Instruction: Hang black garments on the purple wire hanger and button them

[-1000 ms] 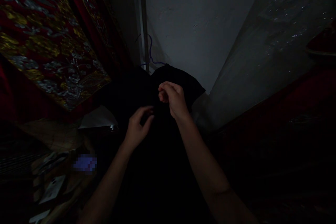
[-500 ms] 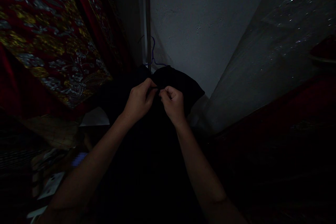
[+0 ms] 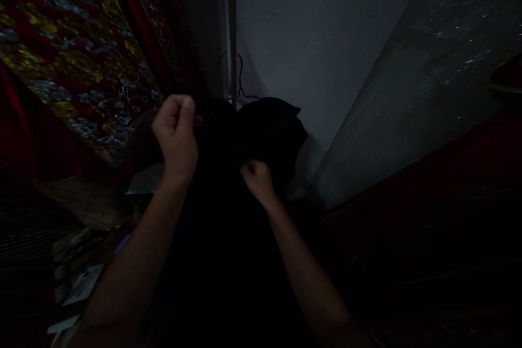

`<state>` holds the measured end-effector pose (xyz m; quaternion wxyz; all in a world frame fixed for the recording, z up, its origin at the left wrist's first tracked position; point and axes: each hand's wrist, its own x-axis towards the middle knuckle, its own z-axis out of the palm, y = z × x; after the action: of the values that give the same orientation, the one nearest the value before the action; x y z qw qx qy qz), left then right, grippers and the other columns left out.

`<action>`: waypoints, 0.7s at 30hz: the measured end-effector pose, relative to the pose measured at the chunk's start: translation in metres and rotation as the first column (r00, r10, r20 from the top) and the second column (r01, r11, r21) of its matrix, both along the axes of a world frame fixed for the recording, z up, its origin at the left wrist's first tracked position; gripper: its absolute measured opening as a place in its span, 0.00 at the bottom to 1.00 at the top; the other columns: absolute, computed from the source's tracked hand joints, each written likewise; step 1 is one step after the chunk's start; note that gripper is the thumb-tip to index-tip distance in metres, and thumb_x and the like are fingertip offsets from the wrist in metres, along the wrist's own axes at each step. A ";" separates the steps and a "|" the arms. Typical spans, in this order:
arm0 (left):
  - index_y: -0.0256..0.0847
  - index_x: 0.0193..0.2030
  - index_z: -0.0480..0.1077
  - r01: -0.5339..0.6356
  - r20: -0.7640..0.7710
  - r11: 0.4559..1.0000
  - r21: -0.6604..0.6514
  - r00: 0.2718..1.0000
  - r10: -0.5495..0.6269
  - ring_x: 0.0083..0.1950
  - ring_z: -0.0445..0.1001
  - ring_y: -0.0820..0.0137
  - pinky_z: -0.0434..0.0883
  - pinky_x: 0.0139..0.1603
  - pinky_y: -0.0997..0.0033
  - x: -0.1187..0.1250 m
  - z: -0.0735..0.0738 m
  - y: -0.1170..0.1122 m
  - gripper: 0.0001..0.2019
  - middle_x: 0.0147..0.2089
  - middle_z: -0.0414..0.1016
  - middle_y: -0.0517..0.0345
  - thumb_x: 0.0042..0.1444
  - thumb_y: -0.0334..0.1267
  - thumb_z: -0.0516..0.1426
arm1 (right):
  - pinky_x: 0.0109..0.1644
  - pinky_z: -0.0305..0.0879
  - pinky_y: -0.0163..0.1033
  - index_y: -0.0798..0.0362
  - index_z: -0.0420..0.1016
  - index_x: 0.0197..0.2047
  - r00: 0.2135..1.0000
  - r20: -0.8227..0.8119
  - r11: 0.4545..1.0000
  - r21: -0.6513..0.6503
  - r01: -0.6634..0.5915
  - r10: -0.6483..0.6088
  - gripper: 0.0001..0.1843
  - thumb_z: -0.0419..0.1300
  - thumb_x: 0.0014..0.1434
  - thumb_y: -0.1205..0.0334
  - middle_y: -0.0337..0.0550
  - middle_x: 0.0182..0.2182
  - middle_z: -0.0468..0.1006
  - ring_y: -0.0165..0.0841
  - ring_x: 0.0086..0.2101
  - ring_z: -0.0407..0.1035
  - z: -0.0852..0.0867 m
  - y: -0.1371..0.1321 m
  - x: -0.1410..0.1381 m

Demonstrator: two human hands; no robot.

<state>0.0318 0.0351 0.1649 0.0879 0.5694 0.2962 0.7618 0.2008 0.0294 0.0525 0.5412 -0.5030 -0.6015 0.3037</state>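
A black garment [image 3: 267, 128] hangs on a thin purple wire hanger [image 3: 241, 73] in front of me. My right hand [image 3: 259, 180] is closed low on its front, the fingertips pinching the dark cloth. Up and to the left, my left hand [image 3: 176, 138] is closed with thumb against curled fingers, near the garment's left shoulder. Anything between those fingers is too dark or thin to make out. Folds and lower parts of the garment are lost in shadow.
A red cloth with gold and silver embroidery [image 3: 77, 60] hangs at the left. Behind the hanger stands a vertical metal pole [image 3: 231, 16] against a grey wall [image 3: 310, 22]. Shiny clear plastic sheeting [image 3: 448, 49] covers the right side. A white phone-like object [image 3: 84, 284] lies lower left.
My hands were together at the garment's upper front. My left hand has moved up and left, away from the right one. My right hand has dropped slightly, and the garment's right shoulder has shifted.
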 end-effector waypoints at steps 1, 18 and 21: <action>0.41 0.31 0.68 0.017 0.098 1.000 -0.006 0.995 -0.016 0.30 0.68 0.77 0.63 0.33 0.71 -0.018 -0.001 0.003 0.09 0.25 0.64 0.66 0.63 0.38 0.57 | 0.27 0.50 0.34 0.52 0.66 0.20 1.000 -0.027 0.999 -0.036 -0.004 0.003 0.10 0.56 0.50 0.59 0.33 0.17 0.62 0.28 0.23 0.58 -0.012 -0.009 -0.002; 0.36 0.32 0.69 0.004 0.044 0.986 -0.165 0.999 0.003 0.41 0.73 0.78 0.64 0.41 0.70 -0.096 -0.057 0.049 0.10 0.29 0.69 0.70 0.65 0.36 0.56 | 0.21 0.46 0.31 0.51 0.64 0.21 0.862 -0.502 0.994 -0.109 0.025 -0.077 0.09 0.56 0.46 0.56 0.30 0.15 0.57 0.24 0.17 0.50 -0.023 -0.078 0.023; 0.36 0.31 0.67 0.118 0.251 0.963 -0.243 0.966 -0.055 0.45 0.75 0.78 0.66 0.44 0.70 -0.097 -0.056 0.069 0.13 0.29 0.72 0.71 0.68 0.30 0.50 | 0.21 0.46 0.31 0.52 0.66 0.22 0.894 -0.449 0.988 -0.139 -0.070 0.000 0.07 0.56 0.46 0.58 0.30 0.15 0.58 0.24 0.17 0.51 -0.022 -0.080 0.012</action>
<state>-0.0648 0.1041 0.1086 0.2294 0.4687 0.3535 0.7763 0.2126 -0.0502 0.0307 0.6196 -0.4485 -0.4452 0.4656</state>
